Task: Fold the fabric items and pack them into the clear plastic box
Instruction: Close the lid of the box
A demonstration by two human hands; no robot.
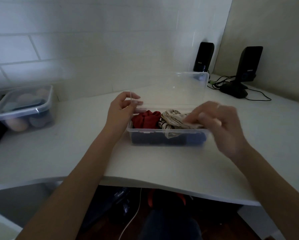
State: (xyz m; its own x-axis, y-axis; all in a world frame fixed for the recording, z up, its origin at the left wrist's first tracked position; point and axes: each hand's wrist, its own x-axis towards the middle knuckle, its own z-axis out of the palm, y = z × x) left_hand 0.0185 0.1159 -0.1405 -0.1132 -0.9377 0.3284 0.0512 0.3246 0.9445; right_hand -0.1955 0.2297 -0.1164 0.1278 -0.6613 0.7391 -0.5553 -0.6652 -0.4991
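Observation:
A clear plastic box (pixel 145 131) stands on the white desk, its hinged lid (pixel 171 90) raised. Inside lie a crumpled red fabric (pixel 145 119) on the left, a striped cream fabric (pixel 173 118) on the right, and dark blue fabric (pixel 162 139) underneath. My left hand (pixel 122 110) pinches the lid's left edge. My right hand (pixel 218 123), blurred, is over the box's right end with its fingers pinching the striped cream fabric.
A second lidded clear container (pixel 23 108) with rounded items sits at the desk's left. Two black speakers (pixel 203 57) (pixel 249 63) with cables stand at the back right. The desk's curved front edge (pixel 162 184) runs below my arms.

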